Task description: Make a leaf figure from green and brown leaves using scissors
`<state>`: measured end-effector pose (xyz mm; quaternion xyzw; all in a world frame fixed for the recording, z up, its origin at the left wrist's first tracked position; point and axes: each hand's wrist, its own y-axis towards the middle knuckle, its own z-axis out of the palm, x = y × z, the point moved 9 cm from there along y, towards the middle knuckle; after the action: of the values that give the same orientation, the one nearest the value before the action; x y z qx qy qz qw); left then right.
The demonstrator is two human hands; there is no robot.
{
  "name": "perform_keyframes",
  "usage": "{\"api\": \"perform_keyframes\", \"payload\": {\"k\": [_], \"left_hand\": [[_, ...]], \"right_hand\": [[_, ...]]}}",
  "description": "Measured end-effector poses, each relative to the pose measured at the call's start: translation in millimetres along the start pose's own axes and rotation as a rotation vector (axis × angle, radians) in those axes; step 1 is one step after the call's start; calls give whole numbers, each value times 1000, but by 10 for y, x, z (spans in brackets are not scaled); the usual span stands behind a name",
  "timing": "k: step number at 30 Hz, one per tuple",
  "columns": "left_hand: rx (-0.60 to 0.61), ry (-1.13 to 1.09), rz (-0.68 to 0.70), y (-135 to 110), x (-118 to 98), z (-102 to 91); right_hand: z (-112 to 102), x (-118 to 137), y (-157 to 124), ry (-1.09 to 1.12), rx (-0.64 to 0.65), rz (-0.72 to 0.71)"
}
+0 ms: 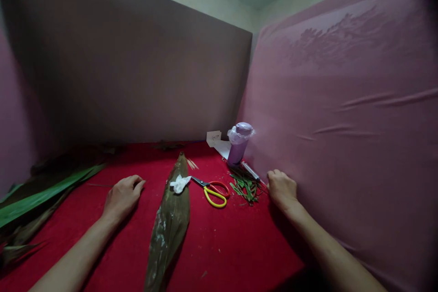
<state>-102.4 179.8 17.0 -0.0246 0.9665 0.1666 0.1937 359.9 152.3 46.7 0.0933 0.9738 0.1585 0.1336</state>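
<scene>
My left hand rests on the red cloth, fingers loosely bent and thumb apart, with nothing visible in it. To its right lies a long brownish-green leaf, glossy in places. A crumpled white tissue sits on that leaf. Beside it are scissors with one red and one yellow handle, their blades slightly apart. My right hand is curled against the cloth near the pink wall, its fingertips hidden. A clear, narrow syringe-like tube lies just left of that hand, near a pile of green leaf strips.
A purple bottle with clear plastic around its top stands at the back right. Behind it are white papers and a small card. Several thin sticks lie near the leaf tip. Large green leaves cover the left side.
</scene>
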Motion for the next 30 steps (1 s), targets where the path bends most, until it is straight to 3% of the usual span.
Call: {"api": "perform_keyframes", "payload": {"k": [5, 13, 16, 21, 25, 30], "left_hand": [[-2, -4, -4, 14, 22, 9], [-7, -8, 10, 21, 23, 12], [-9, -8, 16, 20, 14, 11], [-14, 2, 13, 27, 22, 22], [-27, 20, 25, 26, 12, 19], [-60, 45, 67, 5, -21, -10]], "right_hand": [[117, 144, 229, 72, 152, -99], [321, 288, 453, 229, 294, -29], [215, 174, 390, 350, 259, 1], [-182, 48, 253, 743, 162, 29], [-381, 278, 173, 1179, 219, 20], [-428, 707, 44, 1627, 355, 22]]}}
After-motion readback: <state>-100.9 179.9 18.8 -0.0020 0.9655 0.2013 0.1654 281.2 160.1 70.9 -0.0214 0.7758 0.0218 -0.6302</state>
